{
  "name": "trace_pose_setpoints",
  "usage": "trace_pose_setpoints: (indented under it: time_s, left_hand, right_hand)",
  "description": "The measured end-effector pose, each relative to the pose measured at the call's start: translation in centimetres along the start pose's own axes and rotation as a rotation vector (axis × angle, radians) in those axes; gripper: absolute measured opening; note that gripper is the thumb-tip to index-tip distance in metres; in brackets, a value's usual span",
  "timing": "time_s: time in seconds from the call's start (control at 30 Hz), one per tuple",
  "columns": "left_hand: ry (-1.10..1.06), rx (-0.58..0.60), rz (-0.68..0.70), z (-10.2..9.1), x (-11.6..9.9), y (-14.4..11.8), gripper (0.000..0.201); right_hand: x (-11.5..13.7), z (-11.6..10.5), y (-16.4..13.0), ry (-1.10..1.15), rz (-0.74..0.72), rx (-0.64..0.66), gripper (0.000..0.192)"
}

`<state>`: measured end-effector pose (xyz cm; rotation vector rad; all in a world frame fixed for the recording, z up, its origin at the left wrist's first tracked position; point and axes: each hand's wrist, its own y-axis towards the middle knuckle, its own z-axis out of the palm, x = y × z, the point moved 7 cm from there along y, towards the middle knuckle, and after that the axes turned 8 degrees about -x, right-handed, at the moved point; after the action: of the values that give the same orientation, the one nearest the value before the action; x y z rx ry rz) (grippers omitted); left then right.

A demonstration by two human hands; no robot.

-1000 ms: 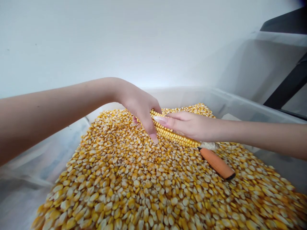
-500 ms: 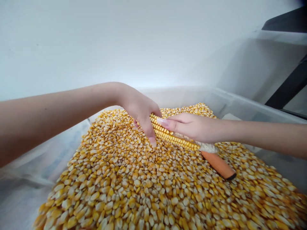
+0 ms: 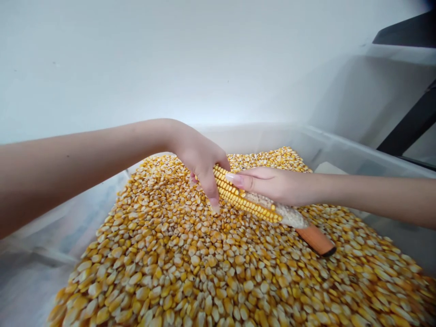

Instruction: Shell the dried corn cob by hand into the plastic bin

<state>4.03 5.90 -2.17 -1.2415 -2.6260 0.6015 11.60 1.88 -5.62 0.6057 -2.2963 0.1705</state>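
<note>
On my left I see the clear plastic bin (image 3: pixel 327 145), heaped with loose corn kernels (image 3: pixel 204 263). My left hand (image 3: pixel 199 159) reaches in from the left, fingers curled over the far end of the corn cob (image 3: pixel 243 202), one fingertip dipping to the kernels. The cob lies tilted across the top of the heap between both hands, its near end bare of kernels. My right hand (image 3: pixel 279 186) comes from the right, fingers pressed together and wrapped over the cob's middle. Just beyond the bare end, an orange handle (image 3: pixel 315 238) lies on the kernels.
</note>
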Motion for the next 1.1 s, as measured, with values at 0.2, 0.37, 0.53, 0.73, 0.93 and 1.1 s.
trace_pose_setpoints:
  time_s: [0.2, 0.37, 0.53, 0.73, 0.93, 1.1]
  left_hand:
    - [0.038, -0.053, 0.031, -0.4, -0.5, -0.1, 0.065]
    - [0.090, -0.119, 0.051, -0.9, -1.0, -0.2, 0.067]
    - [0.101, -0.138, 0.086, -0.9, -1.4, -0.2, 0.065]
    - [0.094, -0.123, 0.069, -0.8, -1.5, -0.3, 0.064]
    - [0.183, -0.223, 0.122, -1.4, -2.2, -0.3, 0.066]
    - [0.206, -0.278, 0.129, -1.9, -2.0, -0.2, 0.058]
  right_hand:
    - [-0.8, -0.2, 0.3, 0.086, 0.084, -0.016, 0.056]
    - [0.4, -0.6, 0.4, -0.033, -0.036, -0.101, 0.054]
    - [1.5, -0.7, -0.1, -0.077, -0.096, -0.134, 0.052]
    - [1.1, -0.6, -0.2, -0.050, -0.103, -0.101, 0.051]
    - [0.2, 0.6, 0.2, 0.122, -0.078, -0.070, 0.058]
    - [0.5, 0.3, 0.3, 0.175, -0.107, -0.154, 0.050]
